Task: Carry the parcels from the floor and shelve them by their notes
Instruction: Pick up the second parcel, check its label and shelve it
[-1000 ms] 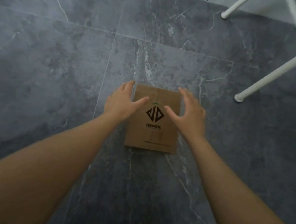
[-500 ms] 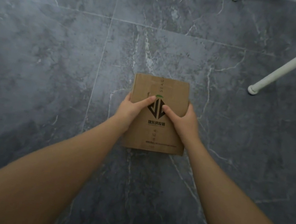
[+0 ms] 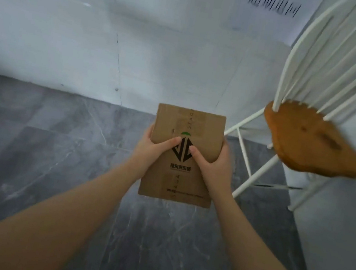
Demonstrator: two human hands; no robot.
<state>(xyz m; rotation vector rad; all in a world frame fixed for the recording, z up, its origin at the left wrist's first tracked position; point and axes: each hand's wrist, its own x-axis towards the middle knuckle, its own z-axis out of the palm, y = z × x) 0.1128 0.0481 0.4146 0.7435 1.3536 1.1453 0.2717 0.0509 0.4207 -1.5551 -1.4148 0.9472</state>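
The parcel [image 3: 183, 156] was a flat brown cardboard box with a black diamond logo on its upper face, and I had it up off the floor [image 3: 54, 151], held out in front of me between both hands. My left hand [image 3: 154, 152] was closed on its left edge, thumb lying across the top toward the logo and fingers tucked out of sight underneath. My right hand [image 3: 213, 165] gripped the right edge the same way, thumb on top. The two thumbs nearly met over the logo. The box sat close to level, its far end pointing toward the white wall [image 3: 95, 30].

I could see no note on the face turned up to me, only printing, so I judged that I would have to turn the box over or check its sides before choosing a shelf. To carry it well I thought it best to keep both grips even, keep the box flat, and draw it nearer my body rather than holding it at arm's length.

Just to my right stood a white chair [image 3: 320, 70] with a brown seat [image 3: 309, 143], its legs reaching toward the parcel's right side. I reckoned I should swing clear of that when turning. No shelf showed from where I stood, so I could not tell which way the walk would go.
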